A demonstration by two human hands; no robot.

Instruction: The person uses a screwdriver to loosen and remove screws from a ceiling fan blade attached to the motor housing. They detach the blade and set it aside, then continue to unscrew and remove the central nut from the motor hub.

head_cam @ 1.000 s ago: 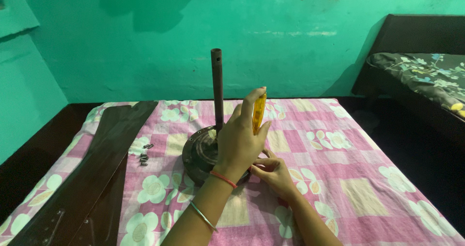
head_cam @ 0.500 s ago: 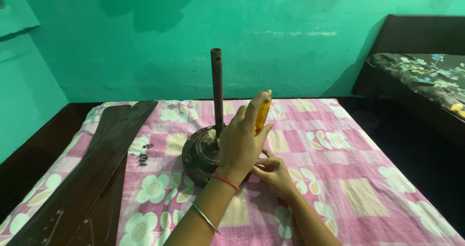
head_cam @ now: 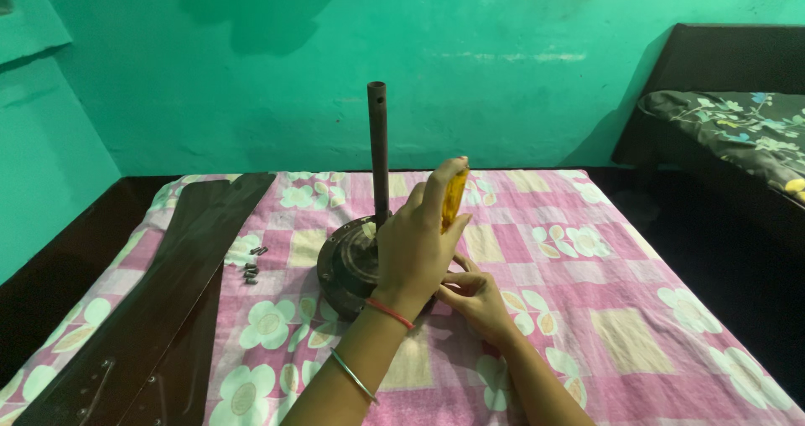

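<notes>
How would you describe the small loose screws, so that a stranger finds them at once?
Start at the pink flowered sheet. Left of the round fan motor, beside the long dark fan blades, lies a little cluster of screws. They are the only tiny, loose, dark metal pieces there.

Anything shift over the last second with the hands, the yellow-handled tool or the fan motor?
Almost nothing. The left hand keeps its grip on the yellow-handled tool, held upright beside the fan motor; it may have eased slightly, hardly at all. The right hand stays low at the motor's base. The downrod, fan blades, loose screws and floral bedsheet are unchanged.
</notes>
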